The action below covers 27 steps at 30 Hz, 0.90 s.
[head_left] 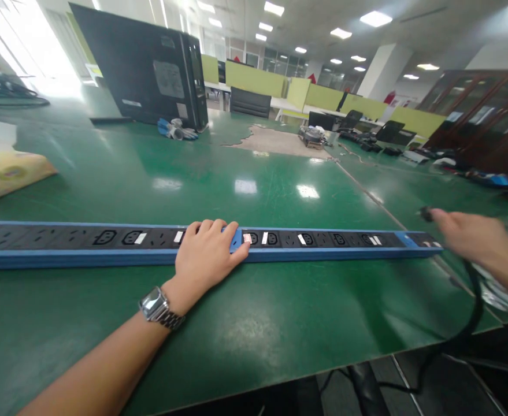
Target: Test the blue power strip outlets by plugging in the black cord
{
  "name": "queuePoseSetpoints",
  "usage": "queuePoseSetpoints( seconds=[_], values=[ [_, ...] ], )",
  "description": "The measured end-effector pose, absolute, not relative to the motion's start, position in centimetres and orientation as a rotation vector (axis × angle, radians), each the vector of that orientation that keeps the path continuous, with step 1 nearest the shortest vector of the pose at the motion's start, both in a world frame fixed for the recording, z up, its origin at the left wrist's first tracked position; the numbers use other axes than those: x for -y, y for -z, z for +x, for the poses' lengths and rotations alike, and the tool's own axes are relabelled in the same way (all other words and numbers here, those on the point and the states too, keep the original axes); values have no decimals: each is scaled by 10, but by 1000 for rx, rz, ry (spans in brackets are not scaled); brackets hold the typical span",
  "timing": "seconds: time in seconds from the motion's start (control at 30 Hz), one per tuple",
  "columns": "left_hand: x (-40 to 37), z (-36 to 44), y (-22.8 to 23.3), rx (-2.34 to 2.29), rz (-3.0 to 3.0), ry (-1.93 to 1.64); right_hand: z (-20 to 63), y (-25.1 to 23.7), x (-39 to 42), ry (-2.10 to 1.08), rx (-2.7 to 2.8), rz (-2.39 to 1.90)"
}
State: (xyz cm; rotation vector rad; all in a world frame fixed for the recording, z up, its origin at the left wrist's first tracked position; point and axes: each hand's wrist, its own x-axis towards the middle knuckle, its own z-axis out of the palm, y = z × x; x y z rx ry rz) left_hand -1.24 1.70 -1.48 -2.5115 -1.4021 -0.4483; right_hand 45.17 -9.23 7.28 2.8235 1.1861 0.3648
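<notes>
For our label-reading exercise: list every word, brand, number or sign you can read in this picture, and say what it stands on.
No text is readable.
White stickers on the blue power strip under the left hand: blank or too small.
Labels on the black computer case: blurred.
Print on the yellow package: blurred.
The right hand holds a black cable with no visible marking.

Left hand (pixel 208 251) lies flat on long blue power strip (pixel 106 242), fingers over its sockets, watch (pixel 157 306) on wrist. Strip runs across green table (pixel 245 323), parallel to near edge. Right hand (pixel 474 237), blurred, sits just past strip's right end, apparently gripping a black plug (pixel 426 214); black cable (pixel 473 312) drops off table edge. Black computer case (pixel 145 69) far left; yellow packet (pixel 6 173) at left edge.
</notes>
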Motion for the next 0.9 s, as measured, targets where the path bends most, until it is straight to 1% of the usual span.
queuePoseSetpoints(
  seconds=[0.03, 0.07, 0.1, 0.13, 0.17, 0.2, 0.27, 0.33, 0.4, 0.5, 0.63, 0.73, 0.83, 0.9],
  values=[
    [-17, -12, 15, 1406, -2499, 442, 447, -78, 92, -313, -1170, 2871],
    [-17, -12, 15, 1408, -2490, 438, 439, -80, 90, -149, -1205, 2894],
    [-17, -12, 15, 1406, -2487, 434, 426, -80, 88, 95, -1359, 2832],
    [-16, -12, 15, 1402, -2489, 431, 411, -77, 84, 275, -1511, 2730],
    [-16, -12, 15, 1395, -2494, 427, 395, -72, 79, 371, -1672, 2613],
    [-16, -12, 15, 1386, -2502, 424, 380, -64, 75, 375, -1726, 2525],
    [-16, -12, 15, 1377, -2509, 428, 357, -47, 66, 173, -1685, 2456],
    [-16, -12, 15, 1384, -2506, 441, 348, -33, 62, 43, -1614, 2399],
    [-16, -13, 15, 1406, -2509, 451, 347, -30, 61, 39, -1580, 2353],
    [-18, -16, 14, 1396, -2582, 447, 342, -52, 61, 44, -1539, 2350],
    [-20, -22, 14, 1351, -2670, 432, 294, -96, 49, -147, -1626, 2556],
    [-19, -25, 16, 1353, -2658, 472, 240, -95, 32, 203, -1884, 2378],
    [-18, -25, 18, 1343, -2667, 515, 207, -69, 20, 236, -1900, 2280],
    [-18, -25, 19, 1338, -2676, 538, 203, -55, 19, 173, -1897, 2259]
  ],
)
